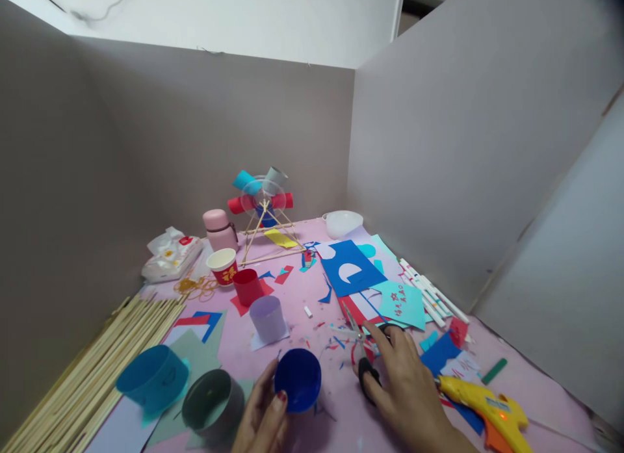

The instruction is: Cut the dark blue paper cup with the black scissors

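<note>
My left hand [263, 417] grips a dark blue paper cup [298, 379] lying tilted on the pink table [336, 427], thumb on its rim. My right hand [404, 391] rests flat over the black handles of a pair of scissors [359, 346], whose blades point away from me; the fingers touch the handles without closing round them. Scraps of red and blue paper lie around the blades.
A grey cup [212, 402], light blue cup [152, 377], lilac cup [267, 317] and red cup [247, 286] stand left. Bamboo sticks [92, 375] lie far left. A yellow glue gun [492, 411] sits right. A stick Ferris wheel [264, 209], white markers [431, 297] and coloured paper [350, 268] lie behind.
</note>
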`<act>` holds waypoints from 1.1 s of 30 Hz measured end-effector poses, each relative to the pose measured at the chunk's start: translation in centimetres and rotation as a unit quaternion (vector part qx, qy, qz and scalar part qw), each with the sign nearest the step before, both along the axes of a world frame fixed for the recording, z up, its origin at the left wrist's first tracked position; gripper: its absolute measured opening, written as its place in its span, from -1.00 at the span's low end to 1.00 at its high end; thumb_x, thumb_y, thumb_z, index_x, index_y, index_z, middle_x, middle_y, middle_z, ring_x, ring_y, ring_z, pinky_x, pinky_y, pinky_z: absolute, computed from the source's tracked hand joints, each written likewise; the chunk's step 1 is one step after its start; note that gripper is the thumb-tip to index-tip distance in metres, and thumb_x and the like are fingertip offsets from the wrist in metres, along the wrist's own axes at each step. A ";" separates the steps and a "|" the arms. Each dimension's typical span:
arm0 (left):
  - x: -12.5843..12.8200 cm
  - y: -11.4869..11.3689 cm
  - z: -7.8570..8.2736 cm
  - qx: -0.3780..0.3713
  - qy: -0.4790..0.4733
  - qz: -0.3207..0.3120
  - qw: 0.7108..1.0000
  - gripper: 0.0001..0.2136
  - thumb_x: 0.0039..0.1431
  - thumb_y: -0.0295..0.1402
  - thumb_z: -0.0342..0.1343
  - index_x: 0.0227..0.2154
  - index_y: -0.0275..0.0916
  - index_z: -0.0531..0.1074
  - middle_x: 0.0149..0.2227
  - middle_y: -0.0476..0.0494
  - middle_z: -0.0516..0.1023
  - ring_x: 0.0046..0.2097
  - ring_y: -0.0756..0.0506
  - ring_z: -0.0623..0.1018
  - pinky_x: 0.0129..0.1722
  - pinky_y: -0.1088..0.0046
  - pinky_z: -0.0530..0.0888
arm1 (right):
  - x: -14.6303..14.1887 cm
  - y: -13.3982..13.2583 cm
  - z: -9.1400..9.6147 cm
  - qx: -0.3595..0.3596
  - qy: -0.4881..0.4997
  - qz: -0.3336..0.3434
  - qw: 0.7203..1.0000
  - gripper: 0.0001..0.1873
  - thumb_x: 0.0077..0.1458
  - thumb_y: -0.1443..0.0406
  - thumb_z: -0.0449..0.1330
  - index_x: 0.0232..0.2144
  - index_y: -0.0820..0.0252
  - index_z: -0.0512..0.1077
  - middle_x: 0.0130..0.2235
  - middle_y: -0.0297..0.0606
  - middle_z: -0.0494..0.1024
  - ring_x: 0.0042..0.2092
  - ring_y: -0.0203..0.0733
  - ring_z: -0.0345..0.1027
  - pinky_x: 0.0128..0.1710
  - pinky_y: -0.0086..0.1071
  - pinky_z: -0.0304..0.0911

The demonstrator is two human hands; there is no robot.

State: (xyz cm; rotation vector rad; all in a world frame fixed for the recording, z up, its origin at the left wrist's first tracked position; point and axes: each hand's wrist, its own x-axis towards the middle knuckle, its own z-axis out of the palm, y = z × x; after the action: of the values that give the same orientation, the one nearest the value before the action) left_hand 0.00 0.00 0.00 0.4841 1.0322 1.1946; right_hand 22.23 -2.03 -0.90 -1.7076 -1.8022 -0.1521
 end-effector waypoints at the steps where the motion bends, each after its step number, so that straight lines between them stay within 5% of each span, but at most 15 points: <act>1: 0.3 0.1 -0.1 -0.010 0.024 0.003 1.000 -0.35 -0.25 -0.12 0.39 -0.02 -0.17 0.41 0.02 -0.28 0.56 0.15 -0.41 0.40 0.22 -0.06 0.13 | 0.0 0.0 0.1 -0.011 0.023 0.007 1.000 -0.40 0.02 0.38 0.11 0.15 0.21 0.17 -0.09 -0.04 0.32 -0.06 0.13 0.28 -0.17 0.01 0.38; 8: 0.8 -0.2 0.8 0.106 0.254 0.028 0.961 -0.45 -0.08 -0.03 0.23 -0.05 -0.24 0.42 0.08 -0.34 0.48 0.24 -0.37 0.26 0.27 0.08 0.04 | -1.2 -0.6 0.2 -0.055 0.088 0.068 0.992 -0.40 0.00 0.39 0.10 0.14 0.29 0.22 -0.09 -0.01 0.32 -0.04 0.13 0.28 -0.15 -0.01 0.38; 11: 0.6 -0.7 -0.1 0.174 0.328 0.028 0.928 -0.50 0.01 -0.05 0.16 -0.01 -0.20 0.42 0.17 -0.33 0.39 0.28 -0.32 0.20 0.29 0.12 -0.04 | -1.5 -0.8 0.1 -0.028 0.074 0.077 0.994 -0.38 0.00 0.39 0.12 0.15 0.29 0.20 -0.06 0.01 0.31 -0.04 0.14 0.28 -0.15 0.01 0.38; 15: 0.6 -1.0 -1.3 0.291 0.362 0.050 0.884 -0.70 0.09 -0.09 0.07 -0.23 -0.13 0.54 0.16 -0.29 0.41 0.27 -0.34 0.22 0.28 0.13 0.01 | -1.4 -0.8 -0.4 0.028 0.036 0.089 0.995 -0.33 -0.01 0.40 0.14 0.18 0.22 0.14 -0.02 0.00 0.29 -0.01 0.13 0.28 -0.13 -0.03 0.39; 19: 1.1 -0.9 -0.4 0.298 0.378 0.090 0.872 -0.56 0.14 -0.15 0.06 0.06 -0.17 0.35 0.25 -0.26 0.27 0.30 -0.25 0.15 0.30 0.20 -0.08 | -1.2 -0.8 -0.7 0.061 0.005 0.085 0.994 -0.30 -0.03 0.41 0.15 0.19 0.19 0.12 -0.03 -0.01 0.30 -0.03 0.11 0.30 -0.17 -0.08 0.41; 21: 1.6 -0.9 0.3 0.349 0.407 0.139 0.833 -0.53 0.14 -0.24 0.10 0.13 -0.14 0.28 0.27 -0.22 0.23 0.31 -0.22 0.11 0.30 0.23 -0.10 | -1.2 -0.9 -0.6 0.086 -0.013 0.081 0.993 -0.31 -0.03 0.40 0.15 0.18 0.19 0.13 -0.05 -0.02 0.31 -0.05 0.11 0.31 -0.19 -0.10 0.41; 25: 2.4 -1.4 0.8 0.466 0.431 0.184 0.751 -0.64 0.10 -0.39 0.15 -0.03 0.08 0.44 0.14 -0.04 0.40 0.28 -0.21 0.18 0.28 0.25 -0.07 | -1.3 -1.2 0.0 0.142 -0.054 0.073 0.986 -0.33 -0.05 0.40 0.15 0.16 0.21 0.17 -0.09 -0.02 0.32 -0.10 0.11 0.30 -0.25 -0.11 0.40; 33: 2.7 -2.8 1.6 0.400 0.439 0.115 0.796 -0.79 -0.01 -0.25 0.24 -0.25 0.03 0.51 -0.18 -0.14 0.58 -0.06 -0.28 0.46 0.03 0.18 0.26 | -1.6 -2.2 0.7 0.187 -0.121 0.150 0.963 -0.33 -0.08 0.44 0.12 0.15 0.22 0.22 -0.12 -0.05 0.28 -0.15 0.06 0.24 -0.18 -0.10 0.31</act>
State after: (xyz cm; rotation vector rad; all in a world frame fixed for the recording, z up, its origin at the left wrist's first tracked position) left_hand 2.69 -2.83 1.62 1.7521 1.3365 1.6579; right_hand 20.62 -4.20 -0.19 -1.1781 -2.0304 -0.5541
